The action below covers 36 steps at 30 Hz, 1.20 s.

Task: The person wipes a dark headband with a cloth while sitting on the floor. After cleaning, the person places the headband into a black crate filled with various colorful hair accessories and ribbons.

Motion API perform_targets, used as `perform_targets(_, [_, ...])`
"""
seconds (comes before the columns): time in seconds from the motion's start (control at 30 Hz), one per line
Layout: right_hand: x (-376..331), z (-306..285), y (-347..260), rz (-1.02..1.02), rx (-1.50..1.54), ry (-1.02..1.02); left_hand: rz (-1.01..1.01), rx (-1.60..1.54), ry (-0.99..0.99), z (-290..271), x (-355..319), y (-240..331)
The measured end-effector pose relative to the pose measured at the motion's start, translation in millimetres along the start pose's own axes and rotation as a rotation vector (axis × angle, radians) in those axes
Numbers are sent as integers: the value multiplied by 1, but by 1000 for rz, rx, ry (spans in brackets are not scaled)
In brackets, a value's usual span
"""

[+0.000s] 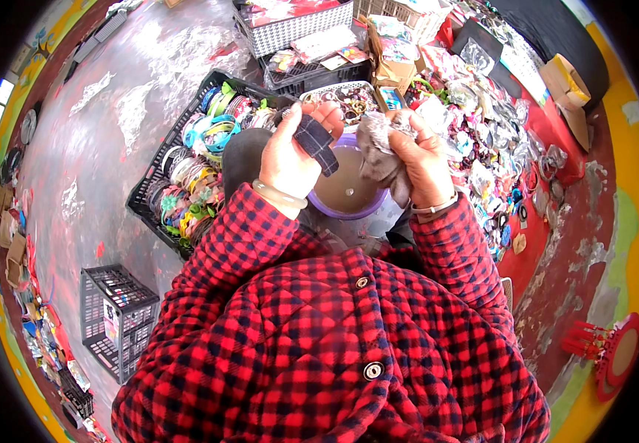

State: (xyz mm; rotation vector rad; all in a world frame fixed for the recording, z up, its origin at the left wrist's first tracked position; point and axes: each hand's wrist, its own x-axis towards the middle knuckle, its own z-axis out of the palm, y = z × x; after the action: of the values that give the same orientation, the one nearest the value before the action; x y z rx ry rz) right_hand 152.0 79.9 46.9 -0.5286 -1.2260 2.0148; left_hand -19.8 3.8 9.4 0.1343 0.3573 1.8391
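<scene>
My left hand [290, 151] is closed round a dark fabric strip [316, 145] with thin pale grid lines; one end of it hangs below the fingers. A crumpled, damp-looking grey-brown rag [384, 159] droops from my right hand [426, 159], pinched between thumb and fingers. Both hands are raised over a purple-rimmed basin [349, 216] of murky water, a little apart from each other. A small pale spot shows on the water.
Left of the basin, a black crate [141, 193] is full of colourful headbands. Beyond the hands stand a white basket [338, 90] of small accessories and stacked crates [294, 38]. Loose hair accessories [482, 159] are heaped on the right. Another black crate [118, 314] sits at lower left.
</scene>
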Motion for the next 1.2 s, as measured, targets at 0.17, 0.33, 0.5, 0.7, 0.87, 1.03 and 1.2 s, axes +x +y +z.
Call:
perform_targets(0.17, [0,35,24,-621,-996,-7,-53,24,-4,10,-8,-19])
perform_targets(0.33, [-9,35,39,-542,-1148,-19,-81,-13,94,-1,-9,-24])
perform_targets(0.5, [-22,44,47,-496,-1170,-7,-21,-1,172,4,-11,-23])
perform_targets(0.7, [-11,19,38,155,-383,-294,-67,-64,3,-3,-5,-10])
perform_targets(0.87, [-14,-18,26,374,86,-343,-7,-240,-56,2,6,17])
perform_targets(1.03, [-8,-22,11,119,137,-51,36,-298,-5,-7,6,26])
perform_targets(1.2, [-11,6,11,-210,-436,28,-23,-249,-7,1,3,11])
